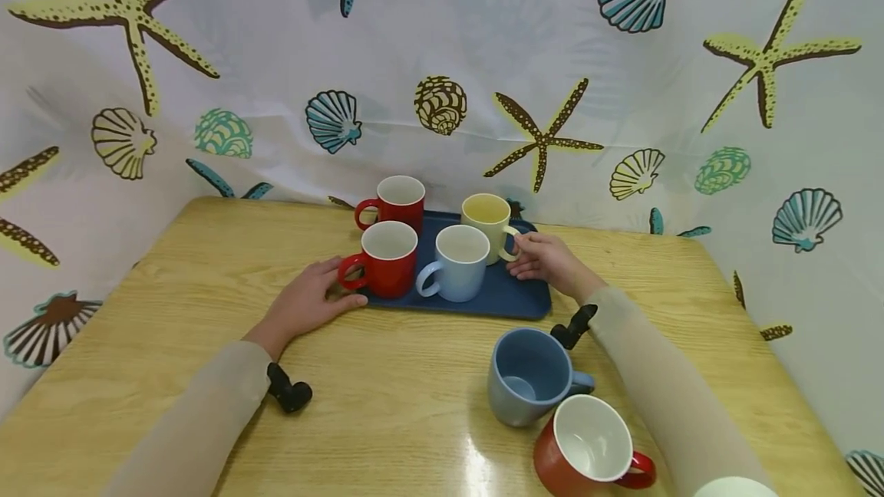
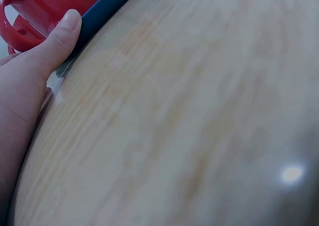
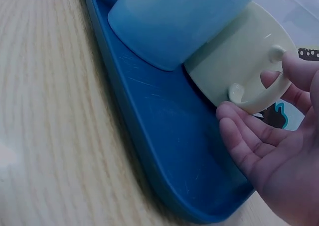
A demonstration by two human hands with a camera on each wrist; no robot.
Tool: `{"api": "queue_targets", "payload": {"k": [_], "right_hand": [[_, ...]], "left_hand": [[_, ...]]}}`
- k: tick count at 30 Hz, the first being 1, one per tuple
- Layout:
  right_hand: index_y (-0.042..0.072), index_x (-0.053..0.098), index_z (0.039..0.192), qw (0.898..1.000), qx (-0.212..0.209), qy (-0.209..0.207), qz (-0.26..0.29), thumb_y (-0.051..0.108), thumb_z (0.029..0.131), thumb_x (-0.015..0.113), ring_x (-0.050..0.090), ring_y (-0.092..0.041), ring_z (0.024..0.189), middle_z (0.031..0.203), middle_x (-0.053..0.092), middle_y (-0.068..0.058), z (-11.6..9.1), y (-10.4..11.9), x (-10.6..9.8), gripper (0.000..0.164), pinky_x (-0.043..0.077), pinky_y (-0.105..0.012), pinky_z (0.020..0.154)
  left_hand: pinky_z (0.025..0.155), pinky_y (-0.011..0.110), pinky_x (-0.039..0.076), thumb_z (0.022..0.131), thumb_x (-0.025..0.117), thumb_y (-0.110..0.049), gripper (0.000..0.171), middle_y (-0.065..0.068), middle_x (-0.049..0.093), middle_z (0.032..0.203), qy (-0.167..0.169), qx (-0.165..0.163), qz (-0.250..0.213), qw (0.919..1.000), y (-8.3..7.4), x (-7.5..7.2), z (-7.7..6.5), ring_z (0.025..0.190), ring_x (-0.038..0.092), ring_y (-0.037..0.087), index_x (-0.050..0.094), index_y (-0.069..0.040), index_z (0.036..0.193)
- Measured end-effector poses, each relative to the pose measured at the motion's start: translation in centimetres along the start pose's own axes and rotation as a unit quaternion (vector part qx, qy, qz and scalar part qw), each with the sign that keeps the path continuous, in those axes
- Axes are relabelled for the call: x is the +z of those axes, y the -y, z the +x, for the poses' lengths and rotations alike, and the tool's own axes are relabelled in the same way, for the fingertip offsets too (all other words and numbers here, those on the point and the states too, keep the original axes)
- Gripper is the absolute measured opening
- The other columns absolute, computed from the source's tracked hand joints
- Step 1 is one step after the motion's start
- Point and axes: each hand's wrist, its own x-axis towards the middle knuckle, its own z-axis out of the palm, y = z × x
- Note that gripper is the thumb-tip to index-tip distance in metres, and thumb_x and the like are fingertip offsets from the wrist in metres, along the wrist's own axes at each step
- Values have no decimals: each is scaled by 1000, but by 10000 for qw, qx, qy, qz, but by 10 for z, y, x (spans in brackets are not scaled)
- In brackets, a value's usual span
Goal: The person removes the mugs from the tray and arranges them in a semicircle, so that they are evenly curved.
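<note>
On a dark blue tray (image 1: 511,294) stand two red mugs (image 1: 392,271), a light blue mug (image 1: 461,267) and a pale yellow mug (image 1: 486,213). My right hand (image 1: 549,261) pinches the yellow mug's handle (image 3: 266,97) between thumb and index finger, the other fingers lying below it. At the tray's front left corner, my left hand (image 1: 311,301) rests with its thumb (image 2: 67,29) straight along the rim. Its fingers lie near the front red mug's handle (image 1: 351,271), partly hidden. The yellow mug sits at the back right, close to the light blue one.
A grey-blue mug (image 1: 528,374) and another red mug (image 1: 583,443) stand on the wooden table (image 1: 387,397), in front of the tray and left of my right forearm. A white rounded thing (image 1: 735,488) shows at the bottom edge. Behind the table hangs a shell-patterned cloth (image 1: 276,37).
</note>
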Motion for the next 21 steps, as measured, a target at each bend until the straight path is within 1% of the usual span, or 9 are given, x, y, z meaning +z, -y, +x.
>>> {"api": "queue_targets", "payload": {"k": [4,7,12,16,21], "right_hand": [[-11,45,107,9999,-42,-21,146,32,98,48,64,-27,81,87,63,-19,-3,-2,2,44,53,-37,76],[-12,44,107,9998,-115,-47,166,31,98,46,64,-26,79,85,62,-18,-8,-4,1,44,53,-35,73],[-12,44,105,9994,-215,20,285,31,98,46,64,-24,78,81,61,-15,-17,-7,-3,44,54,-34,72],[-9,46,101,9988,-290,84,385,29,99,45,65,-24,80,82,61,-16,-23,-9,-7,38,53,-34,73],[-13,42,105,9977,-398,164,526,24,100,44,64,-26,85,84,60,-17,-30,-9,-10,38,53,-36,77]], "left_hand": [[95,55,38,79,58,-65,75,10,48,135,-46,30,11,10000,3,0,-2,120,43,34,54,-11,131],[96,55,37,78,57,-66,76,11,47,136,-23,57,-21,10000,2,0,-3,121,42,35,53,-11,131],[97,55,36,78,57,-66,77,12,45,137,29,-2,-12,10000,-1,-1,-3,123,41,35,53,-10,132],[97,56,35,78,57,-66,78,13,44,138,70,-80,-24,9999,-2,-3,-3,124,39,36,52,-10,132],[98,57,33,78,56,-67,80,14,42,140,153,-144,7,9998,-3,-4,-2,126,37,37,51,-9,133]]}}
